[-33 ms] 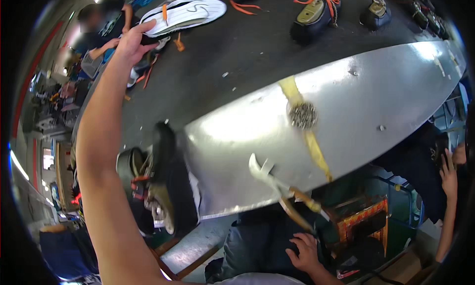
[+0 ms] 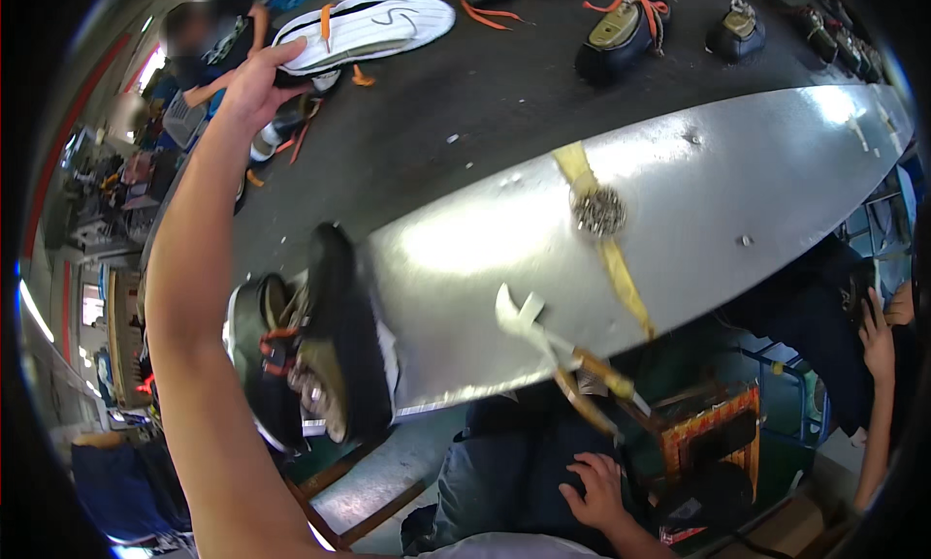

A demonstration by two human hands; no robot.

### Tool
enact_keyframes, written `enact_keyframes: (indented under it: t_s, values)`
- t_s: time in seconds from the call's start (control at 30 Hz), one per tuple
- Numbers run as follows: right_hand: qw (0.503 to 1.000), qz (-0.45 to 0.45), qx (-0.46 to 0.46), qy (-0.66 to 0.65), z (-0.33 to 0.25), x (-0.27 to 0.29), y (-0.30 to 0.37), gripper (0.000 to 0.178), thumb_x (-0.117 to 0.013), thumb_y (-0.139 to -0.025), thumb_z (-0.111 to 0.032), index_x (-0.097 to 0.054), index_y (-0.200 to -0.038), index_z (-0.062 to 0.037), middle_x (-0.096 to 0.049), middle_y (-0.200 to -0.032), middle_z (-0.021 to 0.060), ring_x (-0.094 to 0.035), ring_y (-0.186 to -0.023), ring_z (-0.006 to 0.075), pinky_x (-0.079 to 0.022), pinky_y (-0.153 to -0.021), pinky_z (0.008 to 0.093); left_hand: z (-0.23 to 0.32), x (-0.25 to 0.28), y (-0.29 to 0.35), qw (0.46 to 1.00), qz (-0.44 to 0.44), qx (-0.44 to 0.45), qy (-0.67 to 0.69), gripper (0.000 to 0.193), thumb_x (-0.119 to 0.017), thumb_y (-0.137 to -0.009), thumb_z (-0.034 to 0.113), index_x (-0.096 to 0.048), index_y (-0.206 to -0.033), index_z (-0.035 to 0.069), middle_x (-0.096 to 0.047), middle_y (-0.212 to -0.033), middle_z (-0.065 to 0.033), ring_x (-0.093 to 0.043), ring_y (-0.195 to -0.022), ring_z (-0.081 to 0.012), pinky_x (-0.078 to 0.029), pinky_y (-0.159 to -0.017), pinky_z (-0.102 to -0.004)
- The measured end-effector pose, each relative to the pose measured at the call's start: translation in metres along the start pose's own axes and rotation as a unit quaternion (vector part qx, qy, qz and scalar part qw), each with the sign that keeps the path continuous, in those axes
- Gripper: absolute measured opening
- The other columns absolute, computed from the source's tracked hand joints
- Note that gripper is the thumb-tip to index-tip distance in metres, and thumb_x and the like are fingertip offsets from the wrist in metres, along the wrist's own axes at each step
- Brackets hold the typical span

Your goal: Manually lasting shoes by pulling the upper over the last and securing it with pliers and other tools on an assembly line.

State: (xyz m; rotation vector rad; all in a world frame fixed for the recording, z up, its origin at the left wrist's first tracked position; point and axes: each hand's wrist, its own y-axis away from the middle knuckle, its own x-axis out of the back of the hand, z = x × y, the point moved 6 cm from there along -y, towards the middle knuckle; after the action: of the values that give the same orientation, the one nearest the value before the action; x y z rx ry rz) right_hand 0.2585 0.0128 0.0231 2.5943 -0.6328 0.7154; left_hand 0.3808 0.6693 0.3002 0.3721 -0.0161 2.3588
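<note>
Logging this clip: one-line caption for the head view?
Left hand reaches to a white striped shoe sole on the dark conveyor belt; right hand rests in the lap.

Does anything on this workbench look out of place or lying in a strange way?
Yes. A pair of pliers hangs over the near edge of the metal plate, handles off it. A half-made shoe also overhangs the plate's left end. The left hand grips a white sole; the right hand rests on the lap.

single head-worn fisheye view, looks steeply down and forward over workbench [image 2: 504, 103]. metal plate [image 2: 679, 191] mid-frame, close; lap and right hand [image 2: 596, 486] at lower edge, nearest. left hand [image 2: 254, 79] reaches toward far upper left. straight edges bow near rim; dark vignette corners.
</note>
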Motion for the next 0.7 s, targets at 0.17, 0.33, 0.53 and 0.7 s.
enact_keyframes:
  t_s: [0.17, 0.33, 0.53, 0.7]
  values:
    - [0.992, 0.060, 0.111, 0.019, 0.004, -0.027, 0.036, 0.031, -0.075, -0.078, -0.027, -0.067, -0.103, -0.0099, -0.059, -0.121, 0.0099, -0.053, -0.113, 0.0330, -0.040, -0.091, 0.0454, 0.060, 0.045, 0.242, 0.972, 0.010, -0.233, 0.038, 0.043, -0.060, -0.093, 0.011, -0.048, -0.132, -0.003, -0.061, -0.123, -0.0153, -0.063, -0.110, -0.0237, -0.049, -0.099, -0.0391]
    - [0.971, 0.122, 0.207, 0.009, 0.018, -0.035, 0.050, 0.030, -0.072, -0.083, -0.021, -0.064, -0.108, -0.0069, -0.061, -0.119, 0.0143, -0.058, -0.108, 0.0339, -0.045, -0.092, 0.0425, -0.002, 0.021, 0.471, 0.860, 0.200, -0.334, 0.330, 0.046, -0.065, -0.091, 0.013, -0.049, -0.132, 0.002, -0.062, -0.115, -0.0120, -0.064, -0.104, -0.0204, -0.053, -0.090, -0.0344]
    - [0.945, 0.117, 0.269, -0.146, -0.105, 0.020, 0.088, 0.036, -0.071, -0.087, -0.013, -0.060, -0.121, -0.0046, -0.060, -0.124, 0.0118, -0.060, -0.107, 0.0220, -0.048, -0.087, 0.0322, -0.130, -0.074, 0.567, 0.931, 0.047, -0.114, 0.344, 0.046, -0.070, -0.089, 0.012, -0.055, -0.131, 0.000, -0.066, -0.110, -0.0086, -0.064, -0.096, -0.0153, -0.052, -0.087, -0.0304]
    - [0.943, 0.065, 0.305, -0.112, -0.145, -0.025, 0.119, 0.049, -0.076, -0.084, -0.020, -0.054, -0.125, -0.0057, -0.060, -0.118, 0.0124, -0.062, -0.099, 0.0242, -0.050, -0.080, 0.0336, -0.194, -0.144, 0.606, 0.941, -0.101, -0.012, 0.322, 0.050, -0.072, -0.089, 0.013, -0.053, -0.133, 0.000, -0.067, -0.103, -0.0061, -0.064, -0.091, -0.0133, -0.053, -0.083, -0.0284]
